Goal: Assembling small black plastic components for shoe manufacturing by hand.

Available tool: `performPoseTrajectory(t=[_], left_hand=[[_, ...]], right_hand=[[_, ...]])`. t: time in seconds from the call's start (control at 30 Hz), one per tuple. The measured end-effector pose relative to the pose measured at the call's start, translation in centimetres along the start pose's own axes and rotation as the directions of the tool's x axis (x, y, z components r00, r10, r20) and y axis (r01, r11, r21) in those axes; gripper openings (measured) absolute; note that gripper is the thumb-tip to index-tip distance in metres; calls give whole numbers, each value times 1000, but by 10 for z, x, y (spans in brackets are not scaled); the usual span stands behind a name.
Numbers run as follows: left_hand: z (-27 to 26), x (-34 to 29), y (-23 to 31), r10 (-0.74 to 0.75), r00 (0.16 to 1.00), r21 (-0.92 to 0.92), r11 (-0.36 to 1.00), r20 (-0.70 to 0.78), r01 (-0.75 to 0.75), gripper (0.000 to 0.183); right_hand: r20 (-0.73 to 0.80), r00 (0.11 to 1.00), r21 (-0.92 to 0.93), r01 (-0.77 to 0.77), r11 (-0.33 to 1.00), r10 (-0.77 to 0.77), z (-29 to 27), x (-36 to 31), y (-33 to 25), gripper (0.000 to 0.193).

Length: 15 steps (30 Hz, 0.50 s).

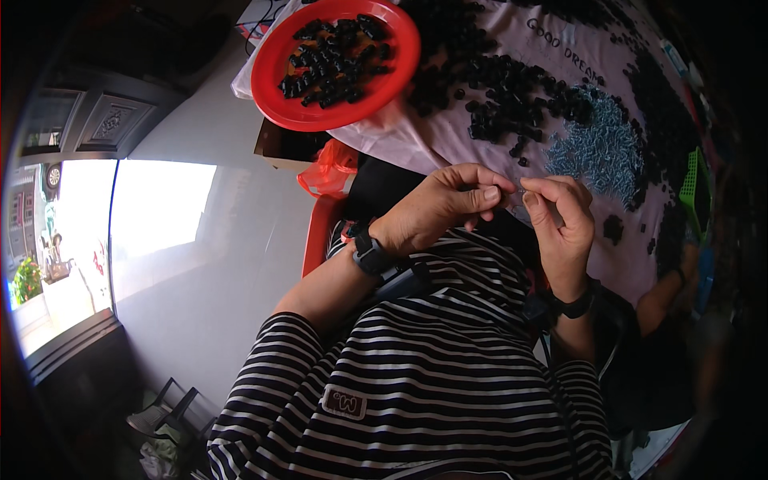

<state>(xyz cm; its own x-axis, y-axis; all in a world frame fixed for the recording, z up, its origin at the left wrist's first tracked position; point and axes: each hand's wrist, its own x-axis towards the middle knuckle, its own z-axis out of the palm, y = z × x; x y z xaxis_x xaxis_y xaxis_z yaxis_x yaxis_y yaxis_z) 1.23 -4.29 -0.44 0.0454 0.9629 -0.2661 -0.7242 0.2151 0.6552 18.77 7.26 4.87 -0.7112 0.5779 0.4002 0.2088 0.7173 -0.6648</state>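
Above my lap, at the near edge of a cloth-covered table, my two hands almost meet. My left hand (452, 196) has its thumb and fingers pressed together; whatever is between them is too small and hidden to name. My right hand (564, 220) is curled in a pinch close by, its contents also not clear. Just beyond the right hand lies a heap of small bluish screw-like pieces (604, 148). Small black plastic parts (504, 92) are piled past my hands. On the far left, a round red plate (268, 80) carries more black parts (340, 60).
Pale pink cloth (400, 144) covers the table. Beneath the plate are a cardboard box (276, 148) and a red plastic bag (330, 168). A green basket (694, 192) stands at the right edge. Another person's arm (664, 300) rests at the right. An open doorway (76, 240) shows at left.
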Motion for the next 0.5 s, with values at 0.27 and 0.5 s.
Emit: performPoseTrajectory(t=[0.27, 0.5], left_hand=[[-1, 3, -4, 42, 998, -4, 999, -42, -42, 28], [5, 2, -6, 49, 995, 103, 994, -87, -40, 24]], right_hand=[[47, 998, -45, 50, 998, -48, 0, 0, -4, 20], [78, 997, -64, 31, 997, -26, 3, -1, -4, 19]])
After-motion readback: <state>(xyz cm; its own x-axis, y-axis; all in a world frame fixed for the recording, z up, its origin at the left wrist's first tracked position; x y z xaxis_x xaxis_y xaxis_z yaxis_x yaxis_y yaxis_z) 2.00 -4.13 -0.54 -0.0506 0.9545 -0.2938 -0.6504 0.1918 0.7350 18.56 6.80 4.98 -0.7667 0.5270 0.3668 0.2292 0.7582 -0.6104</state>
